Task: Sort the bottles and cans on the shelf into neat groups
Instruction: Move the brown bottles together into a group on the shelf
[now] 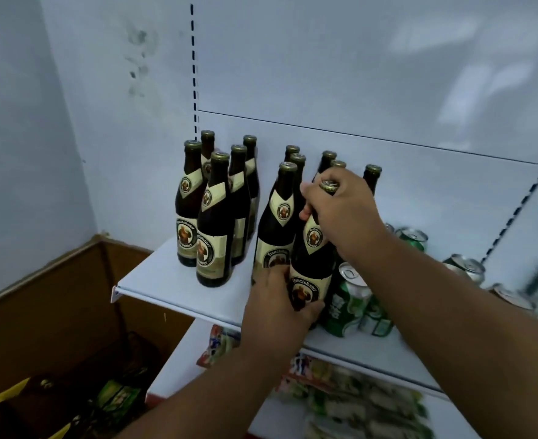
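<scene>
Head view, looking down on a white shelf.

Shelf: carries everything. Back panel behind, cardboard box off to the left of the hands, packets on the lower shelf beneath the forearms.

Bottle groups: a cluster of five brown bottles stands well left of both hands, upright and tight. A second cluster sits just left of and behind the right hand, looser.

Green cans: just right of the left hand, upright, close against the held bottle's base; more cans scattered beyond the right forearm, some blurred.

Held bottle: upright at the front edge of the shelf, between the second cluster and the cans.

Right hand: fingers curled round the neck and cap of the held bottle.
Left hand: wrapped round the lower body of the same bottle, at the label.

Risk, as judged: the bottle stands near the shelf lip; a slide outward could tip it off. Shifting it sideways may knock the neighbouring can or clink the bottle beside it, toppling either.
</scene>
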Tool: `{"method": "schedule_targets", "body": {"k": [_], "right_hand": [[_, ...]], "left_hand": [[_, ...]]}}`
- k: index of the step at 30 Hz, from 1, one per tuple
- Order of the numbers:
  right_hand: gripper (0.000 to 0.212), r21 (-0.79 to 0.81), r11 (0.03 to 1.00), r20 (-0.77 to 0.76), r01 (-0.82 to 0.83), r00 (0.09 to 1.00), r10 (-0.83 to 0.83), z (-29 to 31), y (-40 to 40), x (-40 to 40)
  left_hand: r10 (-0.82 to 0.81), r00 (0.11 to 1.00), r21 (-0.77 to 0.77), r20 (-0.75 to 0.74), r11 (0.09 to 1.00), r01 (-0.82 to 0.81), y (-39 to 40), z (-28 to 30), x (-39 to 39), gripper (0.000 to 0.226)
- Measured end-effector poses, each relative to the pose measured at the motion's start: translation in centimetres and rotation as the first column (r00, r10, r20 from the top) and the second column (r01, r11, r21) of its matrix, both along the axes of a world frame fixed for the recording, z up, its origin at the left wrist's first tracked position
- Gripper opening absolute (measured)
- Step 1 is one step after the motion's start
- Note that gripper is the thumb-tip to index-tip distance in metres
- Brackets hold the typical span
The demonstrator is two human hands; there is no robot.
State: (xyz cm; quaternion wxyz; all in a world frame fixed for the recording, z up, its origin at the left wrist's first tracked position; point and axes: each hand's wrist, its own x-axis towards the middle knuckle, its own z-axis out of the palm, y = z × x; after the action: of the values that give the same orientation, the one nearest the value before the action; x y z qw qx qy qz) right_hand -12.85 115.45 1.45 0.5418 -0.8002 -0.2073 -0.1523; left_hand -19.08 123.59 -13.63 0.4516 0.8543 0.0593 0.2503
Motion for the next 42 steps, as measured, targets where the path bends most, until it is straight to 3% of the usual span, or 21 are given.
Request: {"method": "schedule_targets", "body": {"k": [7,10,14,21,26,31,35,42], "right_hand": [[0.023,-0.107,0.991,0.026,0.080,0.997,-0.077,-0.3,-0.3,1.8],[0.026,-0.278,0.949,0.199,0.149,0.975,-0.095,-0.3,-0.8,1.7],[0.038,-0.389,0.864,0.523,0.320,0.848,-0.078,-0.2,-0.8,1.4],[0.029,-0.438,0.788,0.711,0.433,0.703,0.009,1.1,0.7,0.5],[0.022,-0.476,0.826,0.679,0.303,0.724,0.125,3.3,4.2,0.0],[0.025,-0.609,0.774,0.536,0.175,0.810,0.238,5.7,9.7,0.9],[0.024,-0.629,0.762,0.461,0.154,0.863,0.206,7.5,13.0,2.7],[0.019,-0.748,0.642,0.333,0.167,0.932,0.145,9.9,18.2,5.8]], "left_hand": [[0.130,0.991,0.084,0.045,0.988,-0.133,-1.1,0.0,0.9,0.072],[0.168,0.985,0.097,0.044,0.980,-0.171,-1.4,0.4,0.9,0.067],[0.201,0.971,0.051,0.131,0.977,-0.209,-1.3,1.1,0.3,0.055],[0.243,0.924,0.017,0.294,0.966,-0.259,1.1,3.4,-1.3,0.037],[0.300,0.898,-0.125,0.322,0.954,-0.274,5.3,6.3,-2.0,0.029],[0.376,0.848,-0.233,0.374,0.923,-0.307,10.7,8.9,-1.1,0.027],[0.345,0.871,-0.310,0.349,0.920,-0.240,15.3,10.4,0.9,0.025],[0.213,0.924,-0.315,0.317,0.943,-0.109,21.7,11.6,6.6,0.012]]}}
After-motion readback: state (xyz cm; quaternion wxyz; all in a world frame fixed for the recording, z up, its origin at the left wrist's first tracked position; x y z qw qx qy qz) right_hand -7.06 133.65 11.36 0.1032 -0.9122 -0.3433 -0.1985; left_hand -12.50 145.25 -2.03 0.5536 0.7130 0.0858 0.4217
